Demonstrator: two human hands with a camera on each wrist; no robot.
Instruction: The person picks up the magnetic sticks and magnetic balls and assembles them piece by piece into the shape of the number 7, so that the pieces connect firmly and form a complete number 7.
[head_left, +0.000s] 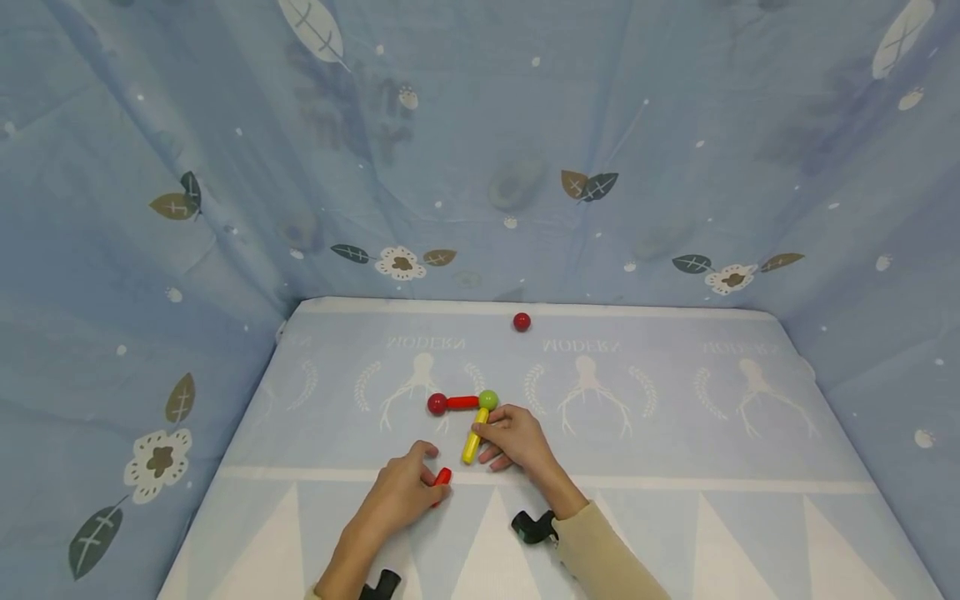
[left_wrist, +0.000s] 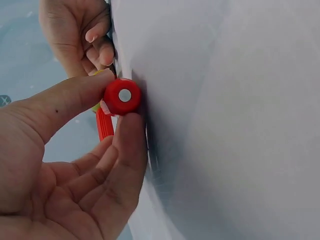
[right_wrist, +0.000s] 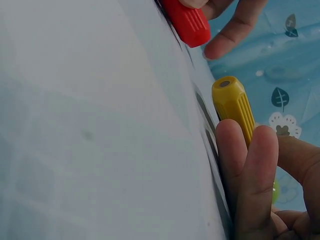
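My left hand (head_left: 401, 493) pinches a short red magnetic stick (left_wrist: 122, 97) between thumb and finger, low over the table; a round metal disc shows in its end. To the right, my right hand (head_left: 517, 437) holds a yellow magnetic stick (head_left: 474, 440) between thumb and fingers. The far end of the yellow stick meets a light green ball (head_left: 488, 399). From that ball a second red stick (head_left: 462, 402) runs left to a dark red ball (head_left: 437, 404). The yellow stick's near end, also with a metal disc, points toward the left hand's stick in the right wrist view.
Another red ball (head_left: 522, 322) lies alone near the table's back edge. A pale patterned cloth covers the table (head_left: 645, 450), and blue printed curtains (head_left: 480, 150) enclose its back and sides. Black wrist-camera mounts (head_left: 534, 527) sit by both wrists.
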